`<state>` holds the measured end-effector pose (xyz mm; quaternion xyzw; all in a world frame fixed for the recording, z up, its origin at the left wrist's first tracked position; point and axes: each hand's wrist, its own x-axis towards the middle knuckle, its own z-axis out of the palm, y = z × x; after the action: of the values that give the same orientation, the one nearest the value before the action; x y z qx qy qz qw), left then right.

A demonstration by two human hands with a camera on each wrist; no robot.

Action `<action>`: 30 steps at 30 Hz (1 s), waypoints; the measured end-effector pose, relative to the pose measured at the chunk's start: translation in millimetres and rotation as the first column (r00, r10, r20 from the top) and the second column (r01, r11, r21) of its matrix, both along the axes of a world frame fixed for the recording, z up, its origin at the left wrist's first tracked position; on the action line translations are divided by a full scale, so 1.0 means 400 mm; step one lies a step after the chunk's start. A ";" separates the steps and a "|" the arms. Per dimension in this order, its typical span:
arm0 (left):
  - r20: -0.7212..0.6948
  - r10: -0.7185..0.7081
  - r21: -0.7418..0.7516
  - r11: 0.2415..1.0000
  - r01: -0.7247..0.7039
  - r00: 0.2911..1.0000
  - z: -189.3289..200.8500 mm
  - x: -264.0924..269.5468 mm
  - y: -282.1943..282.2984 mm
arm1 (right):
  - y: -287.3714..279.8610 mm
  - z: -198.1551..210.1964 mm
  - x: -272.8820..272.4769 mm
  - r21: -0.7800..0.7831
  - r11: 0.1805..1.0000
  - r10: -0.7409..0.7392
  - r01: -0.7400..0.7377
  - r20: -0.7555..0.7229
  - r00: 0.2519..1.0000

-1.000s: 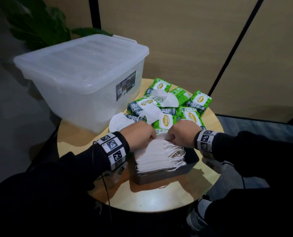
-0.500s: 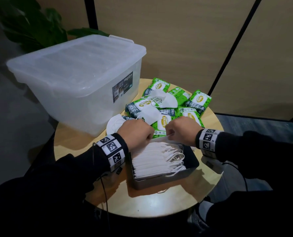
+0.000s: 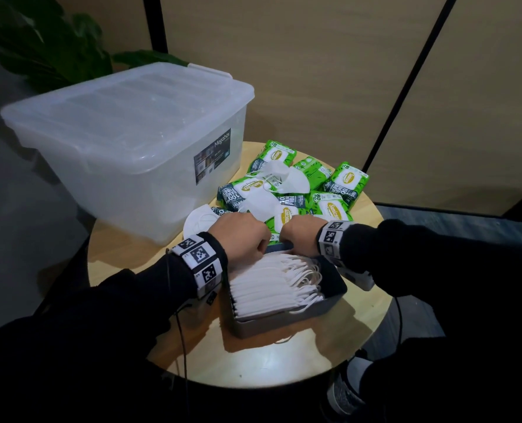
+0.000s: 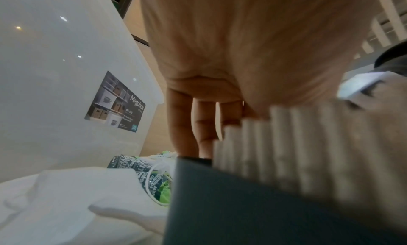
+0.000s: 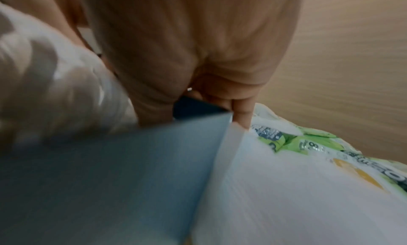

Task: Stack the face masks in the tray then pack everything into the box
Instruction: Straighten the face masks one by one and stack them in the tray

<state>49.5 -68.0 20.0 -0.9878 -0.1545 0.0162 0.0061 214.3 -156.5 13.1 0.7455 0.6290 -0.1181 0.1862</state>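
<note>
A grey tray stands on the round table with a row of folded white face masks upright in it. My left hand is at the tray's far left corner. In the left wrist view its fingers run down past the tray rim, and the masks hide the thumb. My right hand pinches the far wall of the tray, with its fingers outside the corner. Three loose masks lie beyond the tray.
A clear lidded storage box fills the table's back left. Several green wet-wipe packs are heaped behind the tray, partly under the loose masks. The wooden table edge is close in front. A plant stands behind the box.
Both hands have shifted from the top of the mask row to the tray's far wall, and a strip of rim now shows between them. The mask row looks level.
</note>
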 end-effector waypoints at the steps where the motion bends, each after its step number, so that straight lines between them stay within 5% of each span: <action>1: -0.006 0.005 -0.030 1.000 -0.005 1.000 -0.001 0.000 0.005 | -0.002 -0.007 0.001 -0.010 1.000 0.006 -0.006 -0.003 1.000; 9: 0.007 0.045 -0.222 0.974 -0.042 0.999 -0.020 -0.004 0.045 | -0.020 0.041 0.054 0.042 0.997 -0.052 0.058 -0.131 0.990; 17: -0.066 0.108 -0.199 0.973 -0.119 0.992 -0.012 0.021 0.034 | -0.007 0.028 0.007 0.025 0.997 -0.068 0.068 0.002 0.998; 21: -0.075 0.087 -0.370 0.923 -0.109 0.993 -0.014 0.009 0.056 | -0.023 0.026 0.015 -0.068 0.985 -0.167 0.161 -0.100 0.981; 23: -0.100 0.068 -0.499 0.860 -0.109 0.993 -0.002 -0.009 0.081 | -0.050 0.035 0.048 -0.152 0.955 -0.294 0.255 -0.373 0.880; 26: -0.054 0.180 -0.688 0.707 -0.167 0.982 0.030 -0.042 0.135 | -0.095 0.075 0.128 -0.164 0.870 -0.406 0.464 -0.772 0.489; 28: 0.029 0.337 -0.715 0.665 -0.216 0.941 0.046 -0.058 0.178 | -0.111 0.105 0.193 -0.033 0.769 -0.396 0.639 -0.809 0.434; 30: 0.067 0.443 -0.651 0.698 -0.298 0.894 0.051 -0.065 0.218 | -0.124 0.118 0.244 0.096 0.651 -0.436 0.753 -0.764 0.474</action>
<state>23.5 19.2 40.4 -0.8762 -0.3367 -0.0412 -0.3424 312.0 -206.3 60.1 0.8415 0.3497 -0.3026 -0.2793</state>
